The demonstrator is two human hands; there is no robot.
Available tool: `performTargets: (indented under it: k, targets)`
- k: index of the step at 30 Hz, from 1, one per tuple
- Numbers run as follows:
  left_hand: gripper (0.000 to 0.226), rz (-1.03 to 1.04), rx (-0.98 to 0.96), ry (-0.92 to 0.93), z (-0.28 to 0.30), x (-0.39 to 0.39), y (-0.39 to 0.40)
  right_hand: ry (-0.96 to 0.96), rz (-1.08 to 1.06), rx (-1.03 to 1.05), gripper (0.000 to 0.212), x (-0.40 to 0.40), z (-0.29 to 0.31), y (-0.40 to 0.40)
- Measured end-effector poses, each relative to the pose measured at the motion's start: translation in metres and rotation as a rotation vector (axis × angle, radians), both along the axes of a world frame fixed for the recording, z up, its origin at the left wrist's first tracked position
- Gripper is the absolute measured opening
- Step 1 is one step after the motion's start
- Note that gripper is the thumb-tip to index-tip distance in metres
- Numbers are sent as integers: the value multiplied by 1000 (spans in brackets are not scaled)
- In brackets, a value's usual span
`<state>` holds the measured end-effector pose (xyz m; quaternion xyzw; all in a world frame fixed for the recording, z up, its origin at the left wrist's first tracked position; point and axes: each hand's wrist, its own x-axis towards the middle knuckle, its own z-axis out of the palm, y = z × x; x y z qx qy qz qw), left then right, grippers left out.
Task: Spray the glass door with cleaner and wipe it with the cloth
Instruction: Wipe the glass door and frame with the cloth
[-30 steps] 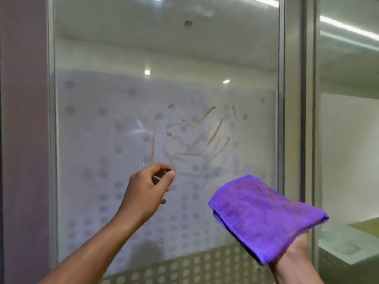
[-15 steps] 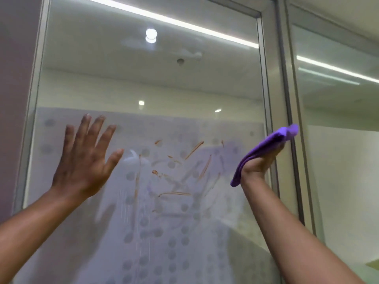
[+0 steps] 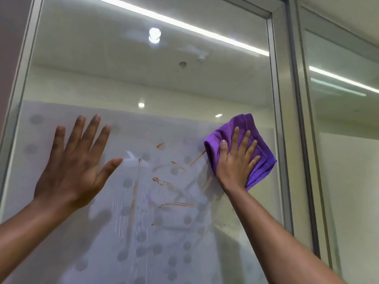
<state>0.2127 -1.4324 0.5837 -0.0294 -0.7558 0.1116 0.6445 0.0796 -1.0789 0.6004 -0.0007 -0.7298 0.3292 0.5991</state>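
Note:
The glass door [image 3: 155,83] fills the view, frosted with grey dots in its lower part. Brown smears [image 3: 176,204] and thin wet runs mark the frosted middle. My right hand [image 3: 235,160] lies flat on a folded purple cloth [image 3: 260,167], pressing it against the glass at the upper right of the smears. My left hand [image 3: 75,167] rests flat on the glass at the left, fingers spread, holding nothing. No spray bottle is in view.
A metal door frame [image 3: 281,140] runs down just right of the cloth, with a second glass panel [image 3: 344,160] beyond it. The left frame post [image 3: 18,99] stands beside my left hand. Ceiling lights reflect in the upper glass.
My right hand has turned the cloth flat and pressed it onto the glass. My left hand rose from a loose pinch to lie open on the pane. The view tilted upward.

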Motion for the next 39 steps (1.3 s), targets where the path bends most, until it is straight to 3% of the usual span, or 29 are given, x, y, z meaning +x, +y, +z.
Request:
performTargets:
  k: [4,10,13,20,25,27,30,35,37,39]
  targets:
    - [83,20,3,-13,0,2,1,63,51,75,66,8,-22,-15]
    - [83,16,6,-43,1,8,2,84,104,426,63,35,-103,-52]
    - [83,10,0,-53,1,9,1,115,135,492,62,31,-103,-38]
    - [83,0,-20,-30,1,7,-1,25,140,97,58,6,-14,30]
    - [85,1,-18,-7,0,1,-2,-72,69,-177,60,10,31,1]
    - [86,1,-21,-5,0,-1,-3,0,53,-82,61,16,30,-29]
    - [85,8,-21,-16,0,0,-4,116,88,228,64,27,5,-63]
    - [84,20,-11,-42,-1,10,-1,254,122,699,59,11,-10,-2]
    - [84,17,-6,-46,-1,12,1,201,99,547,60,-4,-10,32]
    - [84,18,3,-52,-1,13,3,99,90,151,62,-11,-12,49]
